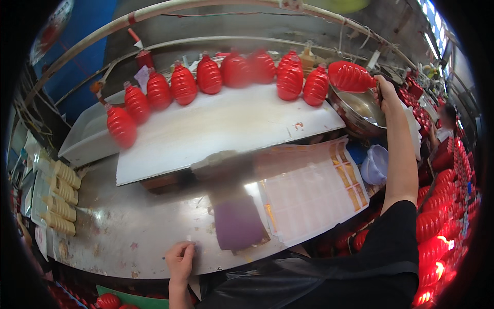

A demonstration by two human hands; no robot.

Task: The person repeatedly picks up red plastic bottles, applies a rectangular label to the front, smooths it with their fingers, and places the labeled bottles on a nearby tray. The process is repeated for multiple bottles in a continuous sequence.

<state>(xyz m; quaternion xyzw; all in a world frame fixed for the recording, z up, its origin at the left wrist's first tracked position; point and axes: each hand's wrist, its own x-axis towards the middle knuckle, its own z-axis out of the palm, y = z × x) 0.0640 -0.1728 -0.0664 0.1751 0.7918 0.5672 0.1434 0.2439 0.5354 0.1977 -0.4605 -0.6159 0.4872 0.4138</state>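
At the far right my right hand is closed round the neck of a red ribbed plastic bottle. The bottle lies on its side above a round metal basin. My left hand rests at the near edge of the metal table, its fingers curled together. A small dark tip sticks out beside it, but what the fingers hold is too small to name. Several similar red bottles stand in a curved row along the back of a white board.
Label sheets and a purple cloth or pad lie on the table. A pale blue bucket sits below the basin. Stacked cream cups and a white tub are at left. Red bottles crowd the right side, where another person is.
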